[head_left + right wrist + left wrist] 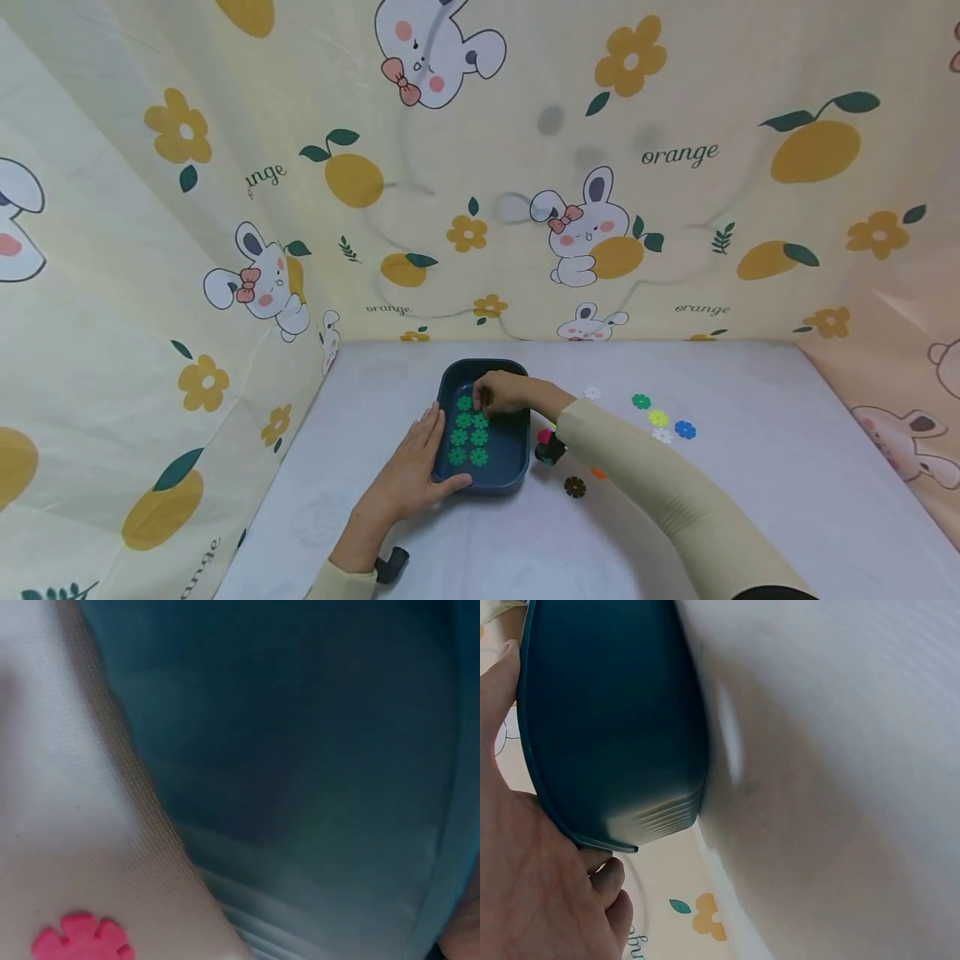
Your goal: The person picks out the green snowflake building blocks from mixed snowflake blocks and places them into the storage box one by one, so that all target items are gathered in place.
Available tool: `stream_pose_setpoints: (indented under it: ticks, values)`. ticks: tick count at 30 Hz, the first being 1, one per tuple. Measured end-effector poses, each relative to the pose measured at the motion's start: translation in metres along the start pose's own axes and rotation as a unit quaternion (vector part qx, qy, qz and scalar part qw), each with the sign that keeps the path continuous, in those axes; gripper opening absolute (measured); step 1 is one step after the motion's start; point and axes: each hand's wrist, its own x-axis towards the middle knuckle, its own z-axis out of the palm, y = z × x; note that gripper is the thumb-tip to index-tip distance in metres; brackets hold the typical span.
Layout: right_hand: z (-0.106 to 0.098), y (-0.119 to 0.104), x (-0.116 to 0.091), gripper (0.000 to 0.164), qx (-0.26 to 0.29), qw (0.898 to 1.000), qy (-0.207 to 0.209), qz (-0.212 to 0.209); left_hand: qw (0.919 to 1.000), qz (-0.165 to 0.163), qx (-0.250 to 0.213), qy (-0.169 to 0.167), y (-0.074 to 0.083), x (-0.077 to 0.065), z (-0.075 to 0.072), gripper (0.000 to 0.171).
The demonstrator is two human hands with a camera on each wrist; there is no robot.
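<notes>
A dark blue tray [489, 478] on the table holds several green flower-shaped discs [458, 437], laid out in two columns. Along the tray's left rim lies my left hand [408, 467], its fingers straight and its thumb over the near corner. In the left wrist view, that hand [540, 862] lies against the outside of the tray [615, 712]. My right hand [504, 393] reaches over the right rim, fingers bent and fingertips pinched together low at the top of the right column, at a green disc mostly hidden beneath them. The right wrist view shows mainly the tray wall [285, 787].
Right of the tray lie loose discs: a brown one [575, 487], a pink one [544, 436], a green one [641, 402], a yellow one [657, 418], a blue one [685, 430] and white ones [662, 435]. An orange disc [598, 473] is partly under the right sleeve. A printed cloth [450, 250] hangs behind.
</notes>
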Motion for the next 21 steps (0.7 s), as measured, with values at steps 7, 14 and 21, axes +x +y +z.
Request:
stream_pose_setpoints:
  ticks: [7, 14, 21]
  values:
    - [-0.003, 0.004, -0.007, 0.010, 0.002, 1.000, 0.019, -0.024, 1.0000, 0.004, -0.006, -0.003, 0.000, 0.001, 0.002, 0.116]
    - [-0.029, 0.009, -0.033, 0.012, 0.049, 0.994, 0.068, -0.072, 0.9999, 0.005, -0.012, 0.003, 0.000, 0.001, 0.002, 0.116]
    - [-0.051, 0.032, -0.073, 0.011, 0.082, 0.988, 0.114, -0.062, 1.0000, -0.005, -0.007, -0.001, 0.000, 0.002, 0.000, 0.119]
